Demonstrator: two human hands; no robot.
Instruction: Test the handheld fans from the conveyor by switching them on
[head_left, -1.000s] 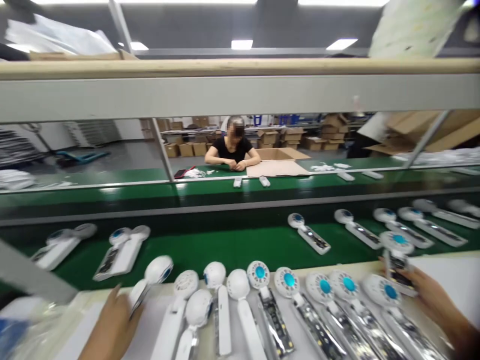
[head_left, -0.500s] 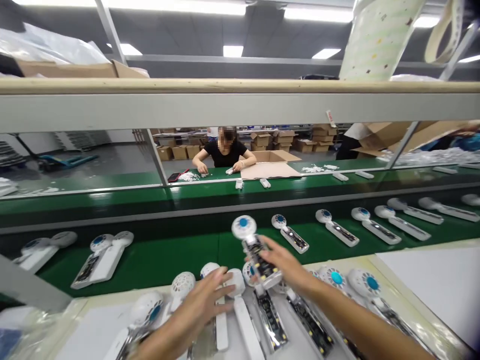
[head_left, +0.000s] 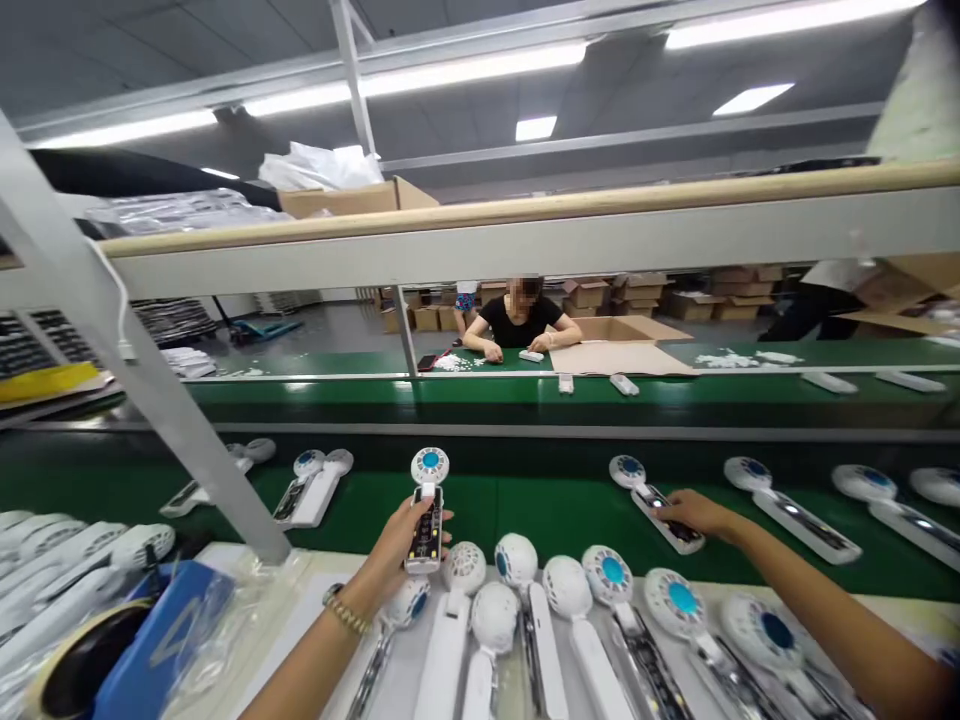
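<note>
My left hand [head_left: 394, 550] is closed round a white handheld fan [head_left: 430, 466] with a blue-centred round head and an uncovered circuit board in its handle. It holds this fan upright at the near edge of the green conveyor belt. Out to the right, my right hand [head_left: 697, 512] grips the handle of a second open-backed handheld fan [head_left: 628, 471], which lies slanted on the belt. Between and below my hands, several fans [head_left: 568, 587] stand in a row, some with closed white handles, others showing their boards.
More fans [head_left: 795, 525] lie along the conveyor belt [head_left: 540, 510] to the right, and a pair [head_left: 322, 490] to the left. A slanted metal post [head_left: 187, 440] rises at left, near a blue bin [head_left: 161, 640]. A co-worker [head_left: 521, 315] sits across the line behind cardboard [head_left: 622, 358].
The fan that was in my right hand is now in my left, which was open before. My right hand has moved right to another fan on the belt. The view has swung left.
</note>
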